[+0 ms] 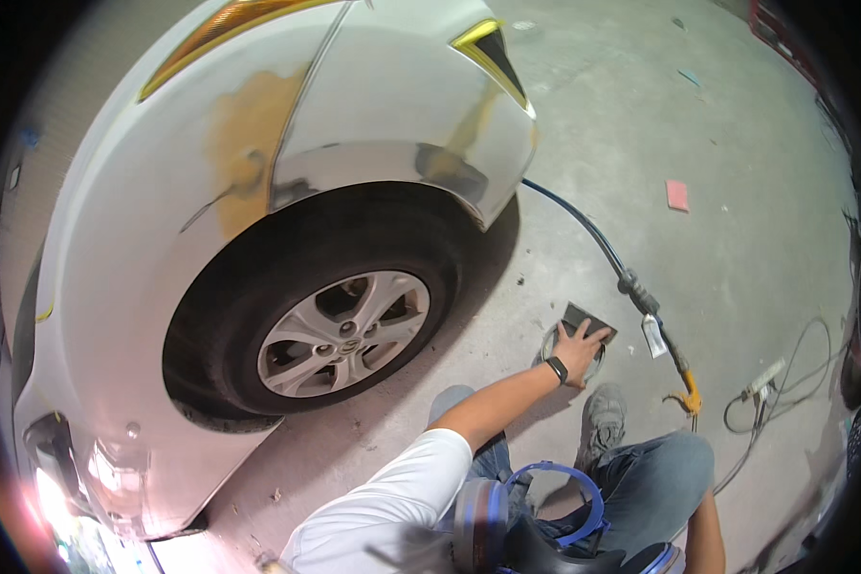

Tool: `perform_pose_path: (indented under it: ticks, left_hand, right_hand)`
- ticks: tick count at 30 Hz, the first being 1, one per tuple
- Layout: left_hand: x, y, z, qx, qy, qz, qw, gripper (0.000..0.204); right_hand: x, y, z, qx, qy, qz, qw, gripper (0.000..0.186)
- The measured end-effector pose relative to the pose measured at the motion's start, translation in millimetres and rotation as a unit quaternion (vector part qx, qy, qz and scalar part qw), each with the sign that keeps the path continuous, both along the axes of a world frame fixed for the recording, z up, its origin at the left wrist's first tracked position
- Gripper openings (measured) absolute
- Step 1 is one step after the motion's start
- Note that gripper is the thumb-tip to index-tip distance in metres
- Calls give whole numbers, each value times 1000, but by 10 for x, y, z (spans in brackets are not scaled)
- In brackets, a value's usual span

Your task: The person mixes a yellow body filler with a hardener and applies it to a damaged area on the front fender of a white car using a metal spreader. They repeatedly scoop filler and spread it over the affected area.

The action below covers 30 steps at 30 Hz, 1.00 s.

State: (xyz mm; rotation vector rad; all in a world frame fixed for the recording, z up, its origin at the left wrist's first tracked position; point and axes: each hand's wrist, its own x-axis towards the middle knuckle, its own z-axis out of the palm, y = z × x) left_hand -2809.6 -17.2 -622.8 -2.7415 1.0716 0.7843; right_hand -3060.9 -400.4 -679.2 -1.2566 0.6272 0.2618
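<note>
My left hand (575,354) is down on a dark, square-cornered flat piece (577,313) on the concrete floor (765,277), between the car wheel (346,335) and the dark hose (638,290), well in from the floor's right-hand edge. My fingers (596,337) are spread over it; whether they grip, I cannot tell. My right hand is out of sight (only the forearm (705,536) shows, beside my knee (687,459)), so its fingers I can't tell either. I'd judge the piece light and fairly stiff, hardly fragile, perhaps slick if dusty; its straight sides look the best hold, thumb on one, fingertips along the opposite.
</note>
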Motion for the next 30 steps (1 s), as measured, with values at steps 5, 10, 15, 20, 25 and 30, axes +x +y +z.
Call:
perform_pose_path:
  ticks: [5,10,15,20,25,30]
  left_hand:
    - [101,64,19,-28,11,5,1000,112]
    - [168,140,61,-64,14,-30,997,106]
    - [254,240,49,-116,24,-29,993,100]
    - [211,421,-12,-243,5,16,970,94]
    - [120,656,3,-493,-37,191,848,105]
    - [96,1182,91,-350,-215,298,862,106]
  right_hand:
    - [453,-103,128,-177,162,85,967,40]
    - [793,276,201,16,75,-5,997,40]
    - [1136,515,294,-23,90,85,992,40]
    - [1413,860,737,15,85,157,984,64]
    - [1746,1091,940,-95,14,221,970,65]
    - [2246,1457,1040,-354,-177,245,885,29]
